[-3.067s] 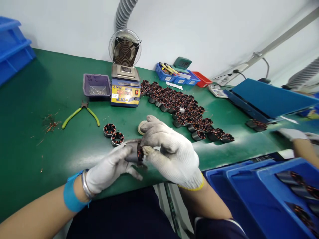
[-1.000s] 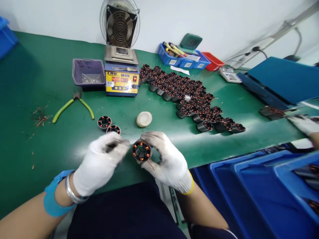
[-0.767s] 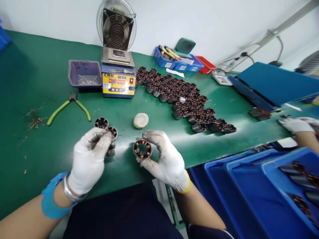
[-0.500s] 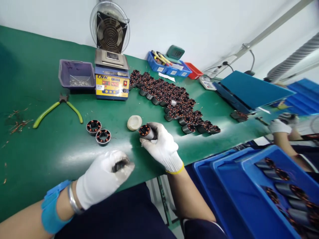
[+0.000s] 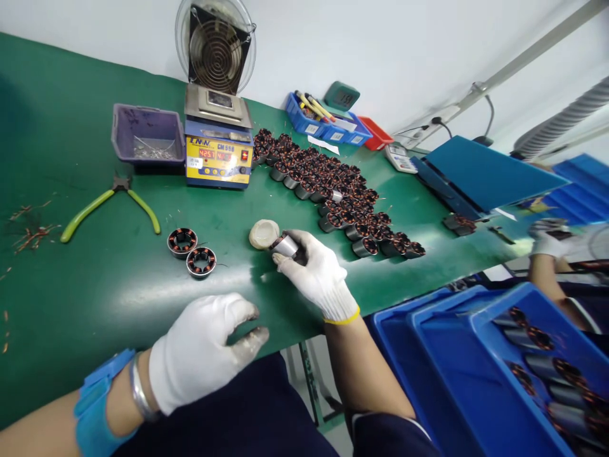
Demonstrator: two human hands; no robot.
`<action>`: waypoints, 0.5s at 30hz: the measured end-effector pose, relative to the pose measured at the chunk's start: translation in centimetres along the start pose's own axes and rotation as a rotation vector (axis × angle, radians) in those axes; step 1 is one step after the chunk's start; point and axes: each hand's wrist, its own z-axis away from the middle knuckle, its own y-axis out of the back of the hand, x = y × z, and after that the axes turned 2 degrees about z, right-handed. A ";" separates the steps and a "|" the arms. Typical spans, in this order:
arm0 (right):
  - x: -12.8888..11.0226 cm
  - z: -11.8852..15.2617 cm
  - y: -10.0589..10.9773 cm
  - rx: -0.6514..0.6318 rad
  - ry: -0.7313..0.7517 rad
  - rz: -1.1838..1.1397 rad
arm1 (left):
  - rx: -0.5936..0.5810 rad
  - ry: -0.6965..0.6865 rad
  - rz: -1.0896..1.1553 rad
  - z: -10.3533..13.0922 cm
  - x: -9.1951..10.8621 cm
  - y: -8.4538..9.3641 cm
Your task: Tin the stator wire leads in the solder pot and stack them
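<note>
Both hands wear white gloves with darkened fingertips. My right hand point(image 5: 311, 266) is closed round a motor stator point(image 5: 285, 246), a silver cylinder with copper windings, tilted at the edge of a small round cream-coloured dish point(image 5: 264, 234). Whether the stator touches the dish I cannot tell. My left hand point(image 5: 209, 346) hovers over the front of the bench, thumb and fingers apart, holding nothing. Beyond it lie two stators, one point(image 5: 182, 242) partly behind the other point(image 5: 201, 262), their wound ends facing up.
Many stators point(image 5: 328, 184) stand grouped at the back. Green-handled cutters point(image 5: 90, 216), a purple bin point(image 5: 124, 152) and a yellow-blue solder pot unit point(image 5: 219, 162) are left of them. Blue trays point(image 5: 442, 355) stack at right. A co-worker's gloved hand point(image 5: 547, 241) works far right.
My left hand has opened from a curled grip. My right hand has turned the stator so its wound end tips down toward the cream dish. The camera view has shifted slightly.
</note>
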 end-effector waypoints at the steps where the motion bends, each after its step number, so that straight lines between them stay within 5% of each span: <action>1: 0.1 0.1 0.0 0.041 0.003 -0.001 | 0.002 -0.005 -0.005 0.0 0.0 0.0; 6: 0.9 0.1 -0.1 0.321 0.228 0.231 | -0.017 0.003 -0.038 -0.1 0.0 -0.1; 15: 0.3 -1.0 -0.4 0.215 0.316 0.638 | -0.045 0.165 -0.224 -0.1 -0.4 -0.8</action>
